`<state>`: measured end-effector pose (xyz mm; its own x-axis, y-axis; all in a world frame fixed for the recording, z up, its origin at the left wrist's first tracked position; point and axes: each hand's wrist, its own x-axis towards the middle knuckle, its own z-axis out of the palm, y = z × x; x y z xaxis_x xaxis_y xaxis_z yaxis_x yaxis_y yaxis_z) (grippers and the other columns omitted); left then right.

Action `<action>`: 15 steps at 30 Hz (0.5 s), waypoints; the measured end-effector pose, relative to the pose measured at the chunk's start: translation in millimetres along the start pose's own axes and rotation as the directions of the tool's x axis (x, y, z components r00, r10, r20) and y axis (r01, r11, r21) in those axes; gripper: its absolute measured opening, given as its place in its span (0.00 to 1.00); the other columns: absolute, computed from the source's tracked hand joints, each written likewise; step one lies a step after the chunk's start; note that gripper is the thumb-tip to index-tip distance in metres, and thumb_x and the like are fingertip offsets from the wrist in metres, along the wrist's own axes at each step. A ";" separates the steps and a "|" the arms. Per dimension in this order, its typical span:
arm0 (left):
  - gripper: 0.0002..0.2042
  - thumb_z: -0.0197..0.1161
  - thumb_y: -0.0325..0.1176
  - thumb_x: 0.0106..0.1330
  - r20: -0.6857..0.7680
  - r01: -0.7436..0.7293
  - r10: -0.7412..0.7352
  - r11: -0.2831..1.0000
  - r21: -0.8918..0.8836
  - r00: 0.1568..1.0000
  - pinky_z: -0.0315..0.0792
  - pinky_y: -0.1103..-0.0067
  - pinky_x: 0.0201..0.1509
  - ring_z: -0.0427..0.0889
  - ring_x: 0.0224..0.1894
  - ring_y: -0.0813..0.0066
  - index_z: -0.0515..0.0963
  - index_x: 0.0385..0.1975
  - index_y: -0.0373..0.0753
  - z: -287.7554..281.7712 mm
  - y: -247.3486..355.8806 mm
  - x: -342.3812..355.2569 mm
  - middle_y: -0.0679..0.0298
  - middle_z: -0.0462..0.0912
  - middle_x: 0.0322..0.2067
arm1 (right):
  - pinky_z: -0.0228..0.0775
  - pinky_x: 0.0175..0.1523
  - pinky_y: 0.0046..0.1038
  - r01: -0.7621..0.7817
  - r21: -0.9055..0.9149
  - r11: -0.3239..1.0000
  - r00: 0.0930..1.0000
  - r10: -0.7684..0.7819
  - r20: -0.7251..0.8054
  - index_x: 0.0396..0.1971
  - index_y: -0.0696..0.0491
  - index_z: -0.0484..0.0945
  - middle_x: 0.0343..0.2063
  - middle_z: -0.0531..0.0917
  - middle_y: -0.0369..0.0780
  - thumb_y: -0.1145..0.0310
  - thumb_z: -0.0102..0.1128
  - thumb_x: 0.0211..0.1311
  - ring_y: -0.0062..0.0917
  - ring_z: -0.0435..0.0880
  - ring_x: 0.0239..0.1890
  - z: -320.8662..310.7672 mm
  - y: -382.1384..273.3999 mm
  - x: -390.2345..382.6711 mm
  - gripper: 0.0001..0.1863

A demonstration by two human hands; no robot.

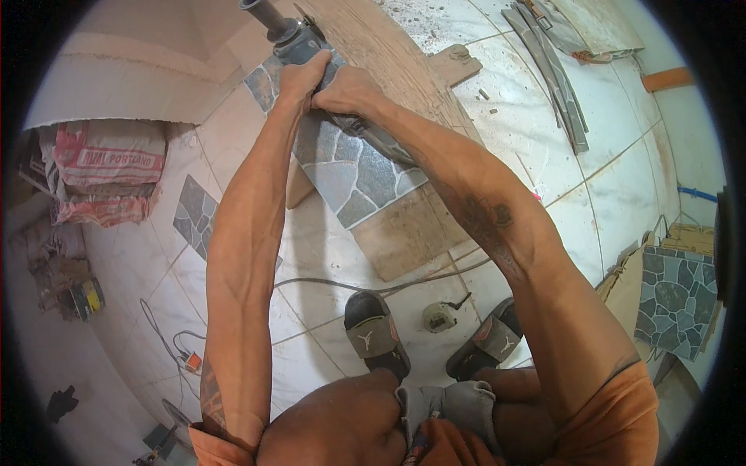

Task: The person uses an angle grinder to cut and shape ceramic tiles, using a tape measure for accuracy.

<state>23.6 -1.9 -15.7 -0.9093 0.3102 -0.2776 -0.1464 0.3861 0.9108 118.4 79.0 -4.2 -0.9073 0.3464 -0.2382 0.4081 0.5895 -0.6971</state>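
Both my arms reach forward to an angle grinder [298, 45] at the top of the view. My left hand [305, 78] is closed round its grey body, just below a stubby side handle. Close beside it, my right hand [353, 93] grips the tool further back; my fingers are partly hidden. Beneath the tool lies a grey stone-patterned tile [353, 175] with pale joint lines, resting on a dusty wooden board [408, 233]. The grinder's disc cannot be made out, nor whether it touches the tile.
A cable [334, 284] crosses the white floor before my sandalled feet, near what looks like a tape measure [440, 317]. Another patterned tile [194, 213] lies left, by stacked cement bags [109, 159]. More tiles [678, 303] lean at right; grey strips [556, 78] lie far right.
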 end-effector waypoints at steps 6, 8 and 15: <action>0.28 0.70 0.45 0.52 0.006 -0.019 0.019 1.000 0.004 1.000 0.76 0.73 0.42 0.82 0.38 0.67 0.78 0.40 0.21 5.4 -2.2 -5.2 0.52 0.83 0.40 | 0.78 0.47 0.36 0.017 -0.027 0.999 1.000 -0.017 -0.007 0.32 0.66 0.83 0.35 0.83 0.59 0.55 0.58 0.37 0.47 0.85 0.43 1.0 5.8 -0.6 0.28; 0.29 0.70 0.46 0.52 -0.001 -0.020 0.020 1.000 0.009 1.000 0.76 0.73 0.42 0.82 0.38 0.67 0.78 0.41 0.21 2.6 -2.1 -4.3 0.52 0.83 0.40 | 0.77 0.47 0.35 0.007 -0.022 1.000 1.000 -0.007 0.007 0.32 0.67 0.83 0.35 0.83 0.58 0.55 0.58 0.37 0.47 0.85 0.43 0.7 3.3 -1.7 0.28; 0.29 0.69 0.47 0.52 0.003 -0.003 0.003 0.999 0.042 1.000 0.75 0.72 0.40 0.82 0.36 0.67 0.79 0.40 0.21 6.4 -1.5 -14.5 0.52 0.83 0.38 | 0.78 0.47 0.35 0.001 -0.044 0.999 0.999 0.001 0.048 0.32 0.66 0.83 0.36 0.84 0.58 0.55 0.59 0.36 0.46 0.85 0.43 -3.7 4.5 -8.1 0.28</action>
<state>39.5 -1.4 -15.0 -0.9085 0.3137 -0.2761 -0.1275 0.4212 0.8980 127.9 81.5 -2.9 -0.9108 0.3115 -0.2711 0.4111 0.6216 -0.6668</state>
